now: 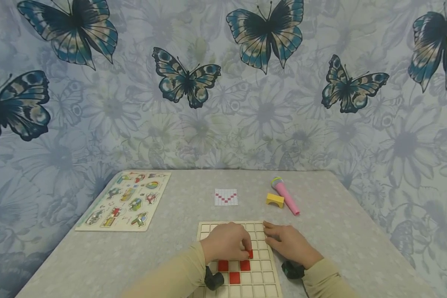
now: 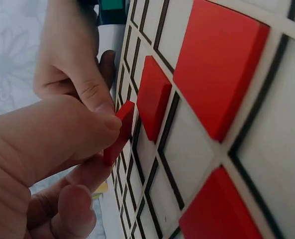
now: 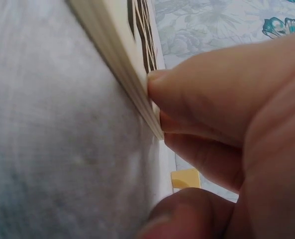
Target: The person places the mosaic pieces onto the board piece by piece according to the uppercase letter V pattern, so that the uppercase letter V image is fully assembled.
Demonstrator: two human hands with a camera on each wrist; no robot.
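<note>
My left hand (image 1: pixel 229 243) reaches over a light wooden grid board (image 1: pixel 262 278) and pinches a red square tile (image 2: pixel 120 135) between thumb and fingers. The held tile is tilted on edge, close over a square, and its lower side is partly hidden by the fingers. Three more red tiles (image 1: pixel 234 277) lie flat in squares nearer the board's front, forming a V. My right hand (image 1: pixel 292 245) rests at the board's far right corner, its thumb (image 3: pixel 159 87) on the side edge and another fingertip at the corner.
Beyond the board lies a small card (image 1: pixel 226 197) with a pink V pattern on a grid. A yellow arch block (image 1: pixel 275 200) and a pink toy microphone (image 1: pixel 286 196) are at the back right. A picture puzzle board (image 1: pixel 128 203) lies at the left.
</note>
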